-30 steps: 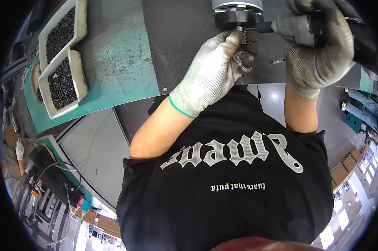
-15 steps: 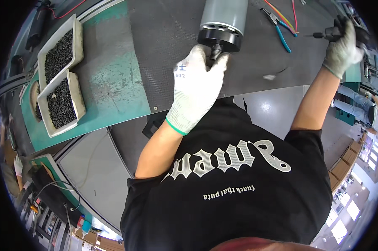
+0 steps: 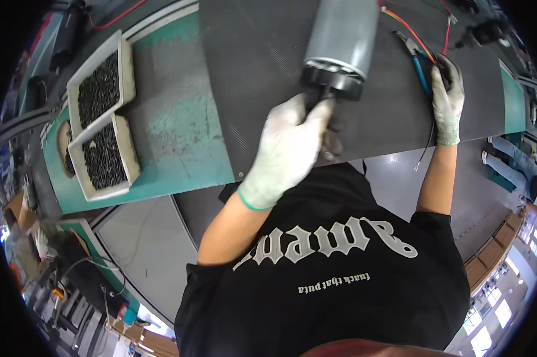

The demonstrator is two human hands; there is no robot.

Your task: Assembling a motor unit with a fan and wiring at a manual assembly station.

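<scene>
A grey cylindrical motor (image 3: 343,35) with a black end cap lies tilted at the upper middle. My left hand (image 3: 286,146), in a white glove with a dark palm, is closed around its shaft, mostly hidden by thumb and fingers. Toward the right, my gloved right hand (image 3: 448,101) has its fingers curled at the end of red and yellow wires (image 3: 414,33). A thin dark wire (image 3: 428,143) trails below this hand past the table edge. Blue-handled pliers (image 3: 420,65) lie just left of its fingertips, and a dark power screwdriver (image 3: 485,34) rests farther back.
Two white trays (image 3: 127,71) of small black parts stand on the green left part of the table (image 3: 179,137), beside a round container (image 3: 63,149). Another dark cylinder (image 3: 69,35) is at the far left. Other people's gloved hands (image 3: 41,243) show at the left rim.
My right hand has let go of the power screwdriver and moved left to the wires. The motor has tilted and shifted a little right in the picture, my left hand still at its shaft.
</scene>
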